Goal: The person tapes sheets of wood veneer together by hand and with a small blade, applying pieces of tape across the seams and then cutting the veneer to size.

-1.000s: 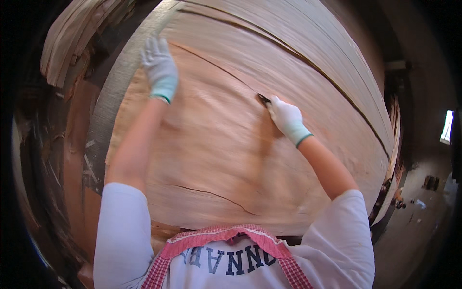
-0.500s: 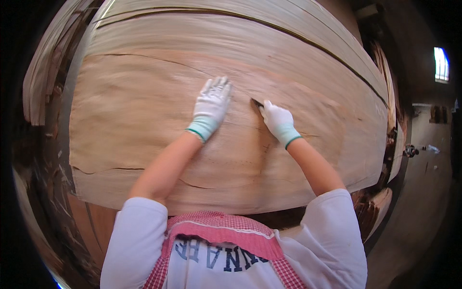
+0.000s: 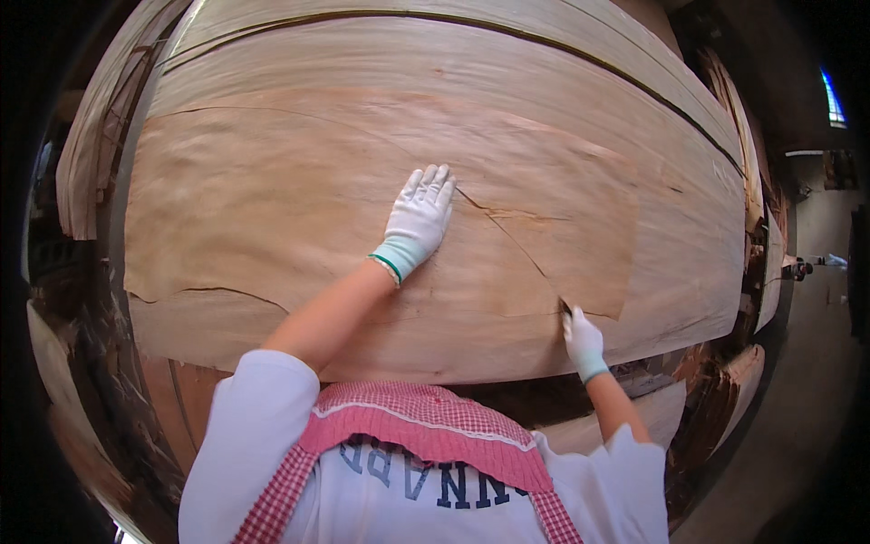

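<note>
My left hand [image 3: 419, 216], in a white glove with a pale green cuff, presses flat on a tan wood veneer sheet [image 3: 245, 190], its fingers stretched out. My right hand [image 3: 584, 343], gloved alike, is closed round a knife [image 3: 565, 306] whose dark blade meets the sheet near its front right edge. A thin cut line [image 3: 517, 243] runs slantwise from by my left fingertips toward the blade. Beside that line, a torn strip [image 3: 526, 215] shows in the veneer. Most of the knife's handle is hidden in my glove.
The sheet lies on a broad stack of paler veneer [image 3: 689, 245]. A long dark gap [image 3: 435, 14] crosses the far side. More veneer sheets [image 3: 91, 136] stand at the left, and broken wood pieces [image 3: 739, 381] lie at the right. Floor [image 3: 816, 299] shows beyond.
My right hand has drawn the knife toward me and to the right, and a slanting cut line now shows behind it. My left hand has shifted slightly right and nearer, still flat.
</note>
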`<action>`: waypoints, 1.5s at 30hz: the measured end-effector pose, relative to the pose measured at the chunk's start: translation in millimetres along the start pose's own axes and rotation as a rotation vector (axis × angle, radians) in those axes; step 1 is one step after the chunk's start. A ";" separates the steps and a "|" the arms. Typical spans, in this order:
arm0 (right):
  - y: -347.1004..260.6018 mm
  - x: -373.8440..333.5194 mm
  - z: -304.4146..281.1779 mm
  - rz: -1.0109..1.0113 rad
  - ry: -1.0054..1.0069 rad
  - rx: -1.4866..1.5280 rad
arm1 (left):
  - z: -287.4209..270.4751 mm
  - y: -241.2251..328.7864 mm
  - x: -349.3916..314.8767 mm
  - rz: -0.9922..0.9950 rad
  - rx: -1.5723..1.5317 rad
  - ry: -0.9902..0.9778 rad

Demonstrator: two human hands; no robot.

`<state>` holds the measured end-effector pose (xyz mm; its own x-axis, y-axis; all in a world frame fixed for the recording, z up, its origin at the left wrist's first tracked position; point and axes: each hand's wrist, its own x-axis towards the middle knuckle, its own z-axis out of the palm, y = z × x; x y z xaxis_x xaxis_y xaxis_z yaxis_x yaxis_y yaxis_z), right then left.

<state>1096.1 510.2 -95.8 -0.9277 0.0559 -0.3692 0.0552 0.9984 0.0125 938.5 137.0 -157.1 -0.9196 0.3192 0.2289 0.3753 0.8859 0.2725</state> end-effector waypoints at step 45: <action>-760.2 -21.2 19.2 -0.994 -0.003 -0.137 | -267.1 -483.1 -446.4 -0.777 -0.206 0.171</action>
<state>1081.0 -250.2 -115.3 -0.5283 -0.8041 -0.2726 -0.7877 0.5840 -0.1962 1198.7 -523.3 -141.3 -0.9017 -0.4306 0.0393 -0.3322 0.7482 0.5744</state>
